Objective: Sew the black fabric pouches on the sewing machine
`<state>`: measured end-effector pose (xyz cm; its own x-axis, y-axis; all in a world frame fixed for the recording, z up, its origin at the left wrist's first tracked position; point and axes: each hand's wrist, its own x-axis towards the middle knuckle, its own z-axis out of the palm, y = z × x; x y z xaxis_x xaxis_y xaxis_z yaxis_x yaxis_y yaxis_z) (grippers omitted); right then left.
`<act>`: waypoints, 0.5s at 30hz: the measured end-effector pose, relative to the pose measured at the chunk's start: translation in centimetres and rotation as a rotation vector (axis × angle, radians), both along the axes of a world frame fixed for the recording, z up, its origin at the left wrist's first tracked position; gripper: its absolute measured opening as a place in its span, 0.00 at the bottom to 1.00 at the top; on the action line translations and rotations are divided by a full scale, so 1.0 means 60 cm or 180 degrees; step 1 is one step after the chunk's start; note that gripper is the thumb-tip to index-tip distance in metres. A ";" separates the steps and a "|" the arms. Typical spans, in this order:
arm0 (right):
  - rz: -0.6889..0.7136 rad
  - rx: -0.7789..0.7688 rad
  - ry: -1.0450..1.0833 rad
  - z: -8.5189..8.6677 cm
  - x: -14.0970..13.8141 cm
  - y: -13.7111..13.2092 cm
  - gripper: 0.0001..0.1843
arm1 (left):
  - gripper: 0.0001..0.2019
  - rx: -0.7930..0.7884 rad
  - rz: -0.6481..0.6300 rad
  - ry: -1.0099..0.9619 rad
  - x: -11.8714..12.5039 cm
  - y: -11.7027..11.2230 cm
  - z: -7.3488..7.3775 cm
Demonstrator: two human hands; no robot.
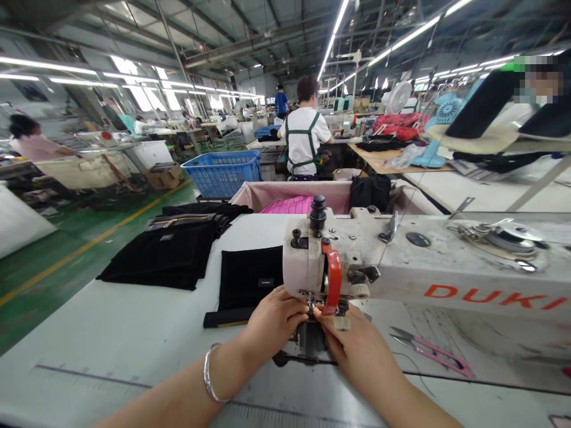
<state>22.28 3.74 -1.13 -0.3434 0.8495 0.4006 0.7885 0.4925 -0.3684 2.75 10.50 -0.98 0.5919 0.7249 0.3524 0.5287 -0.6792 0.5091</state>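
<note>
Both hands meet at the needle area of a white sewing machine (303,261) marked in red letters. My left hand (274,318), with a silver bangle at the wrist, has its fingers bent and pinched beside the presser foot. It lies on the right edge of a black fabric piece (245,273) that carries a small label and has a folded strip along its near edge. My right hand (350,336) is closed just right of the needle, partly behind the orange guard (331,282); what its fingertips pinch is hidden. Pink-handled thread snips (435,351) lie right of it.
A stack of black garments (165,252) lies on the table's left side. Ruler markings (93,377) run along the near tabletop. Behind the machine stand a pink-lined bin (250,193) and a blue basket (223,172). A co-worker (306,134) sits ahead, facing away.
</note>
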 end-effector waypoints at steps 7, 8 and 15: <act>-0.0064 -0.0001 0.0021 -0.005 -0.001 0.000 0.20 | 0.06 -0.0018 0.0093 -0.0019 0.001 -0.002 -0.003; -0.0078 0.0007 0.0021 -0.005 -0.001 0.000 0.20 | 0.06 -0.0020 0.0104 -0.0018 0.002 -0.002 -0.003; -0.0095 0.0030 0.0022 -0.012 0.000 0.003 0.20 | 0.06 -0.0017 0.0171 -0.0020 0.006 0.000 0.000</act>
